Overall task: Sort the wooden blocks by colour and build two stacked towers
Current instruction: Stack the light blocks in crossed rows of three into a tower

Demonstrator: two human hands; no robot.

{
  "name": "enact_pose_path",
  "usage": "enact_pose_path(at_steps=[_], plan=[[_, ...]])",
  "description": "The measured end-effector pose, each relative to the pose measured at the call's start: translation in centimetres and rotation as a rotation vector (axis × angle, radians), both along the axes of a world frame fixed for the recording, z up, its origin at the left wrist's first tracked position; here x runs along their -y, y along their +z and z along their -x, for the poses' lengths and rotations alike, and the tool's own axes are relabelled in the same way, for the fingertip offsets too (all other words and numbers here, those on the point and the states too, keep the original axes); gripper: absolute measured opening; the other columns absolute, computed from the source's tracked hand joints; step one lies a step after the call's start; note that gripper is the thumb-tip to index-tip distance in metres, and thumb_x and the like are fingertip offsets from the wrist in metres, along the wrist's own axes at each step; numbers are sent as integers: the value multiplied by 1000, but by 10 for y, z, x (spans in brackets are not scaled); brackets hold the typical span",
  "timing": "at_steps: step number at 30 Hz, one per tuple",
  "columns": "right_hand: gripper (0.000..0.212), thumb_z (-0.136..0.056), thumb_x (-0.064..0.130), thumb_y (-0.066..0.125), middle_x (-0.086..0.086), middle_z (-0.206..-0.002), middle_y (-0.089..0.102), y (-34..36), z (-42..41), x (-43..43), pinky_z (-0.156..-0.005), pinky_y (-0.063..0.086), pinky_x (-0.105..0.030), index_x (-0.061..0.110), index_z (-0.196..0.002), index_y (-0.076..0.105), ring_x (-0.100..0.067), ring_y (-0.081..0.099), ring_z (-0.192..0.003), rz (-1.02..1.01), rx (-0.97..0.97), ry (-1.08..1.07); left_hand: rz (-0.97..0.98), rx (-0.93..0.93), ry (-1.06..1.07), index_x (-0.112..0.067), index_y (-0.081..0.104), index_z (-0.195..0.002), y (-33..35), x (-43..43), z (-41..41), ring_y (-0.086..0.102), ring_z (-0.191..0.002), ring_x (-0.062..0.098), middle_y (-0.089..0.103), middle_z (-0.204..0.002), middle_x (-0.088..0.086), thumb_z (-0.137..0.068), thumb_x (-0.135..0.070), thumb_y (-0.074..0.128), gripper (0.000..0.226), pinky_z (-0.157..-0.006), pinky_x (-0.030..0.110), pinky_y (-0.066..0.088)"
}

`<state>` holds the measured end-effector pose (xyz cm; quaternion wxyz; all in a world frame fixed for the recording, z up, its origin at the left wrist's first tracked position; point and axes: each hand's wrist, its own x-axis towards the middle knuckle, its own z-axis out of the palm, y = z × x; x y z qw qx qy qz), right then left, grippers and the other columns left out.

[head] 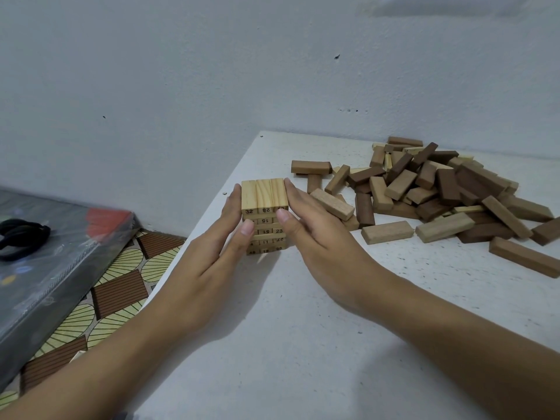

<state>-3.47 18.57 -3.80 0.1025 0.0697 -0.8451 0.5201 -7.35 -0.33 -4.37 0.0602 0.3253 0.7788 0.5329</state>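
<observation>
At 10 o'clock on the white speckled tabletop (303,344): a pale pine tower of numbered wooden blocks (264,197), 3 across per layer, roughly 6 layers judging by the printed rows. Squared and upright, no lean visible.

Flat against its 9 o'clock side, the left hand (218,253), fingers straight and together, thumb resting on the front face. Against its 3 o'clock side, the right hand (318,234), likewise straight-fingered, thumb on the front near the top layer. Pressing rather than gripping, by the look of it: truing the stack, not lifting.

Out at 2 o'clock, well apart from the tower: a loose heap of brown rectangular wooden blocks (439,189), lighter and darker shades jumbled, with some strays at its near edge. A few pale pine slivers (468,209) showing from under the heap.

Judged progress: tower 1 well up but likely unfinished, with pale pieces left in the heap. Tower 2 not yet begun, no brown block stacked. Left to do: pull out the remaining pale blocks, top off tower 1, then build the brown one from scratch. Under half done, probably.
</observation>
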Motion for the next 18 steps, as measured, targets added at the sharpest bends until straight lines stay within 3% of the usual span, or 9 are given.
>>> enact_pose_path(at_steps=[6, 11, 14, 18], plan=[[52, -109, 34, 36, 11, -155, 39, 0, 0, 0, -120, 31, -36, 18, -158, 28, -2, 32, -144, -6, -10, 3, -23, 21, 5, -28, 22, -162, 0, 0, -1, 18, -153, -2, 31, -163, -20, -105, -44, 38, 61, -126, 39, 16], [57, -108, 40, 37, 16, -161, 29, 3, -3, -3, -123, 24, -36, 22, -160, 22, 4, 20, -148, 7, 32, -2, -66, 18, 21, -33, 24, -159, 2, -1, -5, 29, -144, -12, 42, -149, -37, -108, -37, 40, 53, -116, 10, 24], [60, -106, 44, 39, 19, -163, 23, 7, -7, -3, -125, 21, -36, 26, -160, 21, 8, 16, -148, 24, 51, -22, -125, 27, 75, -31, 26, -158, 4, -2, -8, 28, -140, -20, 40, -140, -50, -105, -39, 43, 56, -108, 2, 26], [58, -104, 45, 44, 24, -160, 26, 14, -13, -6, -124, 21, -34, 30, -158, 27, 13, 17, -145, 60, 12, -71, -271, 29, 131, -27, 40, -152, 13, 0, -7, 34, -143, -11, 42, -150, -33, -97, -32, 48, 56, -114, 10, 30]])
